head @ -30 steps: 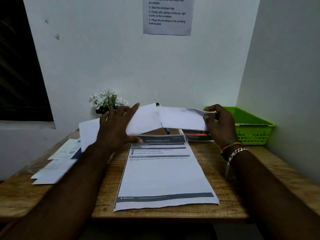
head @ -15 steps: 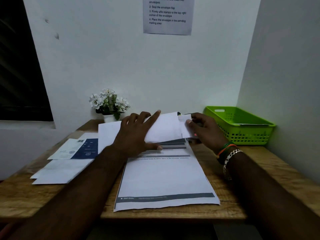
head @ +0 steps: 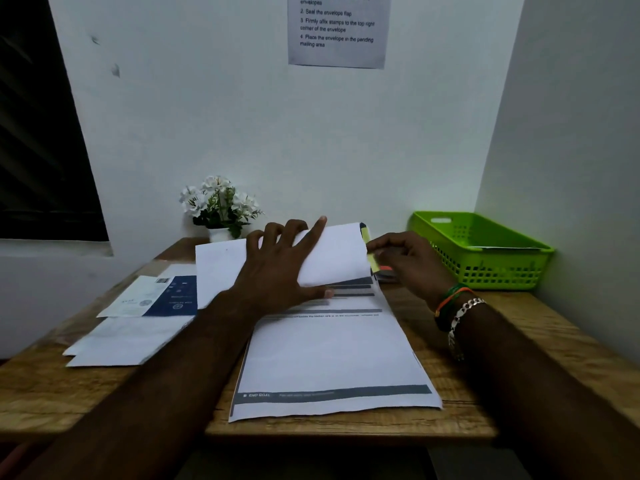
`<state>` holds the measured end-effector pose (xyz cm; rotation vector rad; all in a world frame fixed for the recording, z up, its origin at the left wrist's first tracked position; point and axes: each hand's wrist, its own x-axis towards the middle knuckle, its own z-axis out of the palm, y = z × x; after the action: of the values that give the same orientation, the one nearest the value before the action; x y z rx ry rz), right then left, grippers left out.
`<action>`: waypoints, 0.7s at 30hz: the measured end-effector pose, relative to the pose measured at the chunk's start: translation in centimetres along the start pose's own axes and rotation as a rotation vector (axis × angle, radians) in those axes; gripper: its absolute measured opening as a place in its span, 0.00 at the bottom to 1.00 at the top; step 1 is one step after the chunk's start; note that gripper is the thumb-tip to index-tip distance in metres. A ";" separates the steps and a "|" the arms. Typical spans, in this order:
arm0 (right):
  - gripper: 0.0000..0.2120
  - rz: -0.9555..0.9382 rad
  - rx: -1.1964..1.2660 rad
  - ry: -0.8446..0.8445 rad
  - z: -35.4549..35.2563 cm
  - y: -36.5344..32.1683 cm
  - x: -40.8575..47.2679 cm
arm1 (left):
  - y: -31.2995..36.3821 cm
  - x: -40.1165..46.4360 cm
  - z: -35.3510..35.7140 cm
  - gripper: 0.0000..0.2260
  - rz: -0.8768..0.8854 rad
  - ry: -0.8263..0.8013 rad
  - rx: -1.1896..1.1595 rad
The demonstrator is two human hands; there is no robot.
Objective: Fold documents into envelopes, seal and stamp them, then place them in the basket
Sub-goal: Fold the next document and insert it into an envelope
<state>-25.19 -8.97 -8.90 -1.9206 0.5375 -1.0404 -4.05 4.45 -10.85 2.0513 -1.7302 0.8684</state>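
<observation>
Both hands are now bringing the white paper envelope (head: 332,252) down from the air onto the top of the printed white document (head: 332,355), left of the green plastic basket (head: 485,251). The left hand (head: 277,271) is pressing it with fingers spread flat, while the right hand (head: 408,261) is pinching its right end, so sealing is probably starting.

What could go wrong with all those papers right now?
The left hand presses the white envelope down on top of the printed sheet, so that sheet might crease or slide. Its near edge already hangs past the table edge, so a nudge could drop it. The right hand could knock the yellow stick.
</observation>
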 end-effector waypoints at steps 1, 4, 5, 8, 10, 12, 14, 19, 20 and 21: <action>0.16 0.052 0.039 -0.036 0.2 -0.2 -0.3 | 0.0 0.0 0.1 0.53 0.002 0.000 0.005; 0.13 0.158 0.111 -0.100 0.8 -0.9 -0.9 | 0.2 -0.1 0.3 0.53 -0.003 -0.005 0.010; 0.12 0.156 0.141 -0.054 0.9 -1.2 -0.9 | 0.2 -0.1 0.3 0.53 -0.008 -0.005 0.010; 0.08 0.197 0.283 0.105 0.3 -1.3 -0.5 | 0.2 -0.1 0.3 0.53 -0.028 -0.019 0.010; 0.04 0.267 0.340 0.113 0.0 -1.4 -0.5 | 0.3 -0.2 0.3 0.52 -0.033 -0.019 0.021; 0.06 0.317 0.393 0.054 -0.1 -1.3 -0.5 | 0.4 -0.2 0.4 0.51 -0.027 -0.006 0.027; 0.08 0.350 0.443 -0.010 0.0 -1.2 -0.5 | 0.6 -0.1 0.5 0.50 -0.019 0.004 0.034; 0.03 0.367 0.405 -0.021 0.1 -0.9 -0.6 | 0.9 -0.1 0.1 0.49 -0.016 0.026 0.030; 0.03 0.363 0.393 -0.025 0.1 -0.9 -0.7 | 1.0 -0.1 0.1 0.49 -0.016 0.029 0.031; 0.03 0.358 0.391 -0.028 0.2 -0.9 -0.7 | 1.0 -0.1 0.1 0.49 -0.015 0.030 0.031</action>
<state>-25.45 -7.89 -8.49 -1.4303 0.5874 -0.8142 -4.98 4.30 -11.14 2.0570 -1.6944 0.9222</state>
